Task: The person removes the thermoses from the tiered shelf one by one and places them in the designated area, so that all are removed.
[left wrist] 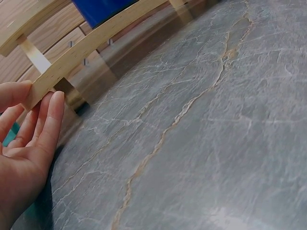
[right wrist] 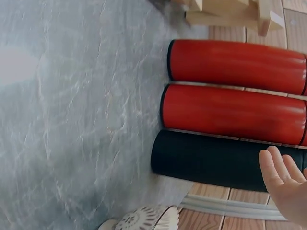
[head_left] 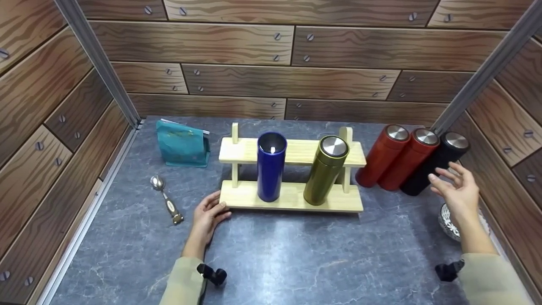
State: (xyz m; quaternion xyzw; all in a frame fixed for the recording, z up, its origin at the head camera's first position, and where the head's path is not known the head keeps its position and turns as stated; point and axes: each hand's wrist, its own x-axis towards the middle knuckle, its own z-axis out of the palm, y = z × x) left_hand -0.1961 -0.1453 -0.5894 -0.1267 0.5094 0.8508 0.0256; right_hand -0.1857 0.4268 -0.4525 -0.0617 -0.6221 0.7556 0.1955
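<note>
My left hand [head_left: 206, 215] grips the left end of a two-tier wooden rack [head_left: 292, 202], thumb above the lower board and fingers beneath it, as the left wrist view shows. A blue thermos flask [head_left: 271, 171] with a dark top stands on the lower board. To its right is an olive-gold thermos flask [head_left: 324, 178] with a silver lid. My right hand [head_left: 459, 192] hovers with parted, slightly bent fingers beside a black thermos flask [right wrist: 206, 160], holding nothing. Two red thermos flasks [head_left: 383, 156] [right wrist: 235, 114] stand in a row between the black one and the rack.
A teal pouch [head_left: 184, 146] stands at the back left, with a metal spoon [head_left: 167, 200] lying in front of it. Partly behind my right forearm is a patterned bowl [head_left: 449, 222] [right wrist: 144, 219]. Wood-patterned walls [head_left: 237, 42] enclose the grey marbled table [head_left: 271, 258].
</note>
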